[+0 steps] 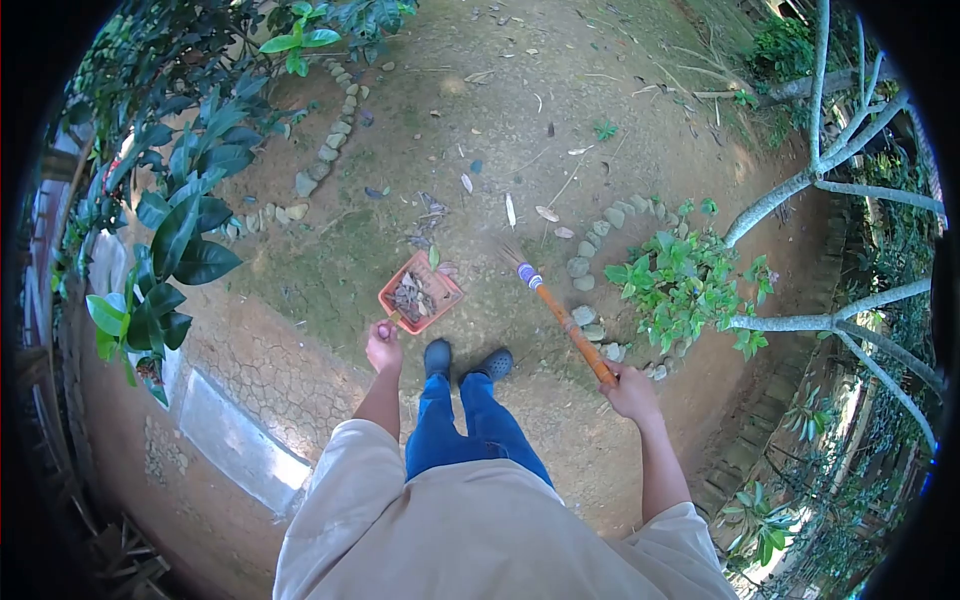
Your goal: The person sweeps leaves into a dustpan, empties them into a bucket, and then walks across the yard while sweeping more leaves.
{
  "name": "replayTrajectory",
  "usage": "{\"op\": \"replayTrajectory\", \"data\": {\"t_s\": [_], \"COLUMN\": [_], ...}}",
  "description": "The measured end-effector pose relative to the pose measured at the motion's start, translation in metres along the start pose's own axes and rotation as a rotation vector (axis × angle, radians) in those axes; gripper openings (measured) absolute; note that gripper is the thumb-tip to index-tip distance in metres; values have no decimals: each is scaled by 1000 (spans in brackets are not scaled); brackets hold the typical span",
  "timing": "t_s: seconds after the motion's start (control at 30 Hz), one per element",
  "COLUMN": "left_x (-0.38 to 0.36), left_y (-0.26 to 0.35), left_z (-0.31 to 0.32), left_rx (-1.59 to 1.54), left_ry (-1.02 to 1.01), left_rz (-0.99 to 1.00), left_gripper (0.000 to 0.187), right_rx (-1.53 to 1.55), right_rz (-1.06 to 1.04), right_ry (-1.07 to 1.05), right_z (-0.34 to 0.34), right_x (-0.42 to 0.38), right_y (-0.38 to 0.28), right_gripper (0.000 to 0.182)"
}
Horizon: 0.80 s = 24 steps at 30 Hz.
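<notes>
My left hand [383, 349] is closed around the short handle of an orange-red dustpan [385, 296], which is low over or on the ground in front of my feet. Dry leaves [411, 298] lie heaped inside the pan, and a green leaf [433, 257] is at its far edge. Out to the right, my right hand [633, 393] grips the end of a broom [568, 322] with a long orange-brown handle. A purple and white binding sits near its bristles [512, 252], which point at the ground beyond the pan and look slightly blurred.
Loose leaves [467, 183] are scattered over the bare soil ahead. Curved rows of stones [326, 154] edge planted patches at left and right. A leafy bush [680, 278] and pale branches [775, 207] stand on the right. A concrete slab [240, 440] lies at lower left.
</notes>
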State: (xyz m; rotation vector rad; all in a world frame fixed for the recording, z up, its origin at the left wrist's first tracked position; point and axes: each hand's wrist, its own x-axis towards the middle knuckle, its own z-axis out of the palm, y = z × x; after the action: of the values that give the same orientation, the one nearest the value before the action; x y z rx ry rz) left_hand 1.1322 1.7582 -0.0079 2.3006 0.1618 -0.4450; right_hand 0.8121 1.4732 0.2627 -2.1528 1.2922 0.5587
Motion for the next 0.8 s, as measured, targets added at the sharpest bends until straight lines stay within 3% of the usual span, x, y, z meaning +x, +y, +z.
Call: {"op": "replayTrajectory", "data": {"t_s": [0.17, 0.27, 0.67, 0.8], "left_x": [7, 10, -11, -16], "left_y": [-8, -8, 28, 38], "left_z": [4, 5, 0, 12], "left_rx": [3, -8, 95, 96], "left_ry": [-1, -15, -102, -157], "left_rz": [25, 27, 104, 155], "left_gripper": [23, 24, 22, 22], "right_rx": [24, 134, 156, 285], "right_rz": [59, 145, 202, 368], "right_ry": [-236, -266, -70, -47], "right_z": [19, 8, -22, -23], "right_x": [-8, -28, -65, -77], "right_y": [6, 7, 10, 25], "right_gripper": [58, 56, 57, 57]}}
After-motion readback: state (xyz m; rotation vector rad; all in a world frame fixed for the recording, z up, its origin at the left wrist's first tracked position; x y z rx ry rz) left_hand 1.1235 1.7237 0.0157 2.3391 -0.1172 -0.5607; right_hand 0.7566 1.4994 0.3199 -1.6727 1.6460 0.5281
